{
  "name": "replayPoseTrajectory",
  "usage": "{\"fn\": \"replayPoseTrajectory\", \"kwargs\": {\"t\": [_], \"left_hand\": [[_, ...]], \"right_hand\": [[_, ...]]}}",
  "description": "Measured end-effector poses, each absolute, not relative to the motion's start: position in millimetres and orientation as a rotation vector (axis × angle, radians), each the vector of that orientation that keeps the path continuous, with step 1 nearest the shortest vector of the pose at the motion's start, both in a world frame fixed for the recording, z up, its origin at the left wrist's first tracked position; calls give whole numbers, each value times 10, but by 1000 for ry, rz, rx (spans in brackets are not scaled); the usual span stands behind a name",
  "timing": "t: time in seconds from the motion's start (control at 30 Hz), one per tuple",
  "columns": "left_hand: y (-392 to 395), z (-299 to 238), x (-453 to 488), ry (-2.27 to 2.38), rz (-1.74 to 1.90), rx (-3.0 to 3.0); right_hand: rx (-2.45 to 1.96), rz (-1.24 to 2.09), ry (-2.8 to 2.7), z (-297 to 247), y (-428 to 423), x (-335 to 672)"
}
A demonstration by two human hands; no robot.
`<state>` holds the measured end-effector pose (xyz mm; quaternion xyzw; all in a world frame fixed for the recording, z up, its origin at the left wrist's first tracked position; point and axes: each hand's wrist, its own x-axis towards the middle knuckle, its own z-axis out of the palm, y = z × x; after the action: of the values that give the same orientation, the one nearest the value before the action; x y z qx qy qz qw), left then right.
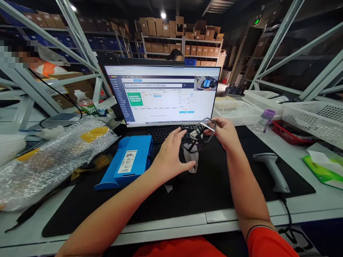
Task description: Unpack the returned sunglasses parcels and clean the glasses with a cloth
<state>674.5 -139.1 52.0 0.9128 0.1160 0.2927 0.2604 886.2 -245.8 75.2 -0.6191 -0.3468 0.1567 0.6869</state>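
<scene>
My right hand point(223, 132) grips a pair of clear-lensed glasses point(206, 125) with a dark frame by one side, up in front of the keyboard. Level with it, my left hand point(171, 153) is open, thumb and fingers apart, with nothing in it. Beneath the glasses a crumpled whitish wrapper point(191, 165) lies on the black desk mat point(203, 196). A blue cardboard box point(138, 150) with a white printed label sits left of my left hand, its flap folded out toward me.
Behind my hands stand a keyboard point(160, 134) and a lit monitor point(160, 96). Bubble-wrapped goods point(53, 160) fill the left side. On the right are a grey barcode scanner point(273, 171), white baskets point(313, 116) and a red tray point(289, 134). Two people are beyond the desk.
</scene>
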Motion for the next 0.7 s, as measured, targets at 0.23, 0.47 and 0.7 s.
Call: {"fn": "replayPoseTrajectory", "kwargs": {"t": [0.23, 0.47, 0.7], "left_hand": [[-1413, 427, 6618, 236, 1111, 2456], [-1186, 665, 6446, 328, 666, 2100], [-990, 649, 6436, 305, 307, 1517]], "right_hand": [[-1330, 456, -977, 664, -2281, 8311], [-1400, 742, -1263, 761, -2401, 8473], [-1773, 420, -1410, 862, -2584, 8561]]}}
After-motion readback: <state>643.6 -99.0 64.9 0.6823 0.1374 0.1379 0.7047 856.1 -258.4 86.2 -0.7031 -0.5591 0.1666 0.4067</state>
